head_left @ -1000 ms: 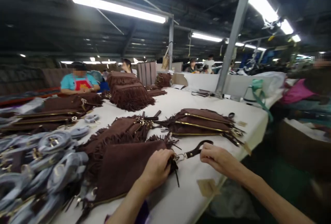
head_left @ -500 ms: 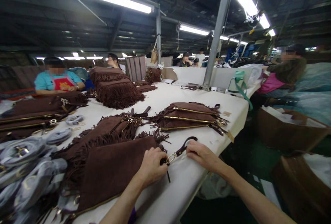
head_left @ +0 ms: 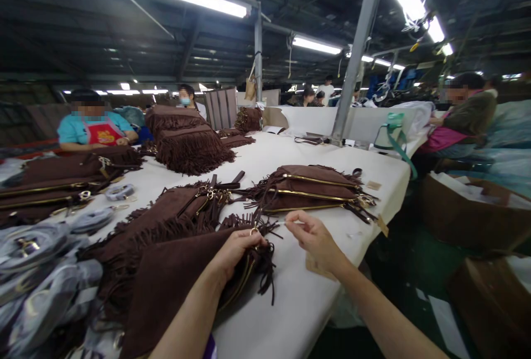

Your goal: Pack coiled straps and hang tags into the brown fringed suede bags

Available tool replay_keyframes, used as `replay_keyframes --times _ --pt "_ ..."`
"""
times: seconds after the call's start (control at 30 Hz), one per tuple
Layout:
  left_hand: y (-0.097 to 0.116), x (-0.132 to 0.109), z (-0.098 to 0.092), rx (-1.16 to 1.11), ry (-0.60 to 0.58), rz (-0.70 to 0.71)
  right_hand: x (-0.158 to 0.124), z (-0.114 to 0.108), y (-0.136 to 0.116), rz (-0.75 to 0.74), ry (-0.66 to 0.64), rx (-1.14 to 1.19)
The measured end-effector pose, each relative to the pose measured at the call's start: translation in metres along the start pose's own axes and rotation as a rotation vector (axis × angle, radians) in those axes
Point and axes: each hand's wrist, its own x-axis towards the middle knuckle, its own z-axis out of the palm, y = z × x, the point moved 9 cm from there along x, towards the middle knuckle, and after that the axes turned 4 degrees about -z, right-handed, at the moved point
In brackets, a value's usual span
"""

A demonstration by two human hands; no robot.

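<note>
My left hand is closed on the top corner of a brown fringed bag, at a small gold ring. The bag's corner is lifted, and its gold zipper and dangling fringe show below the fingers. To the right, my right hand pinches a thin pale strand, which points toward the ring. Below that hand is a tan paper tag; whether it hangs from the strand or lies on the table, I cannot tell.
Another fringed bag with gold zippers lies ahead on the white table. Wrapped grey straps crowd the left side, and stacked fringed bags stand behind. Cartons are on the floor at right. Co-workers sit beyond the table.
My right hand has let go of the dark wrist strap and now holds a pale strand. A tan tag has appeared beneath it. My left hand has lifted the bag's corner, exposing the zipper.
</note>
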Motion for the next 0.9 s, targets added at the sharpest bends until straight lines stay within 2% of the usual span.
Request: replay_keyframes --times 0.03,0.13,0.23,0.6,0.9 --pt "-0.001 0.000 -0.001 -0.037 -0.001 -0.011 -0.007 0.005 -0.003 -0.003 -0.011 -0.035" --pt "0.002 0.000 0.001 -0.063 -0.017 0.005 -0.024 0.019 -0.024 -0.129 -0.049 -0.223" --pt "0.004 -0.001 0.005 -0.048 -0.030 0.011 -0.030 0.026 -0.033 -0.189 -0.068 -0.299" --pt "0.003 -0.001 0.006 -0.026 -0.024 0.000 -0.027 0.037 -0.027 -0.224 -0.124 -0.346" --pt "0.005 -0.001 0.008 0.000 -0.031 0.019 -0.026 0.039 -0.017 -0.129 -0.135 -0.214"
